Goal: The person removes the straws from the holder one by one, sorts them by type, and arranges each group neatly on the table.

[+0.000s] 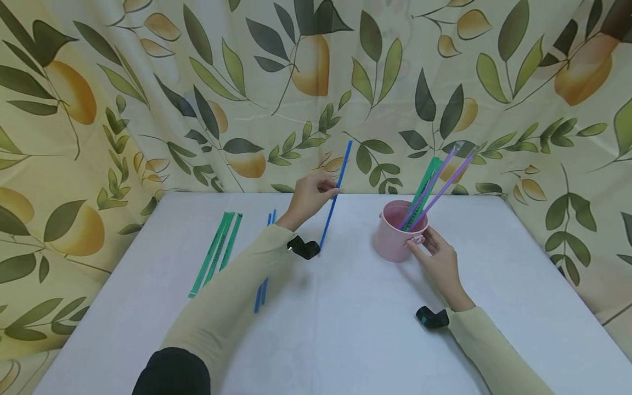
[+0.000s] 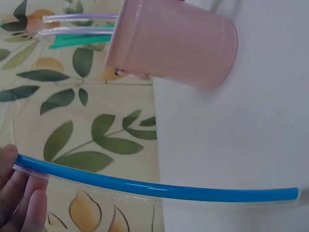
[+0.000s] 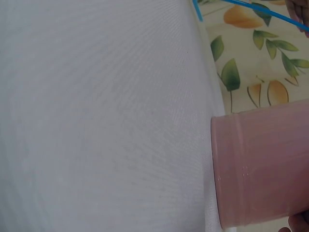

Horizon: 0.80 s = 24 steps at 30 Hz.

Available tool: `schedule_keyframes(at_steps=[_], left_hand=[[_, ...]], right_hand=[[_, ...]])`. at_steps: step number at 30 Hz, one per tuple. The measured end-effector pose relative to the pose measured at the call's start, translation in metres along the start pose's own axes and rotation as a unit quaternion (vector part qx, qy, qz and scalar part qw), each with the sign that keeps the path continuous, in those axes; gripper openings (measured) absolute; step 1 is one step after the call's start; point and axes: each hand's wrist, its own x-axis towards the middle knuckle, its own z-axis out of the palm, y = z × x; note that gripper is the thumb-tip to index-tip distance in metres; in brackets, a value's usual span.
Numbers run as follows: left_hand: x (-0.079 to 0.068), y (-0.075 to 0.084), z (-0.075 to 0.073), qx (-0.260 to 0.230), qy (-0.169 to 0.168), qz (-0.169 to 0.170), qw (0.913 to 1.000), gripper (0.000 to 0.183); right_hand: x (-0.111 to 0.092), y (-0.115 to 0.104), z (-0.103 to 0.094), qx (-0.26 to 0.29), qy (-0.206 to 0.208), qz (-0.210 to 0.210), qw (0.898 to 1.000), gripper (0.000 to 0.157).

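My left hand pinches a blue straw in a clear wrapper between thumb and fingers. In the left wrist view the blue straw stretches from the fingertips, slightly bowed. To its right in the head view, a small pink bucket stands on the table. Purple straws and green straws lean out of it. My right hand grips the bucket's near right side by the handle joint; its far fingers are partly hidden. Only fingertips of that hand show beside the bucket in the right wrist view.
Several green straws lie on the left of the white table. Beside them are blue straws, partly covered by my left forearm. A leaf-and-fruit patterned cloth hangs behind the table's back edge.
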Motion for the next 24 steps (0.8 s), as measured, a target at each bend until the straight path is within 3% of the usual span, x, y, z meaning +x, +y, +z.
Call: schedule_keyframes(at_steps=[8, 24], left_hand=[[-0.009, -0.019, -0.013, -0.017, -0.008, -0.053, 0.9984, 0.015], [-0.029, -0.046, -0.034, -0.006, 0.007, -0.113, 0.9936, 0.018]], right_hand=[[0.0, 0.0, 0.001, -0.005, 0.004, 0.002, 1.0, 0.071], [0.001, 0.002, 0.001, 0.007, 0.012, -0.02, 1.0, 0.07]])
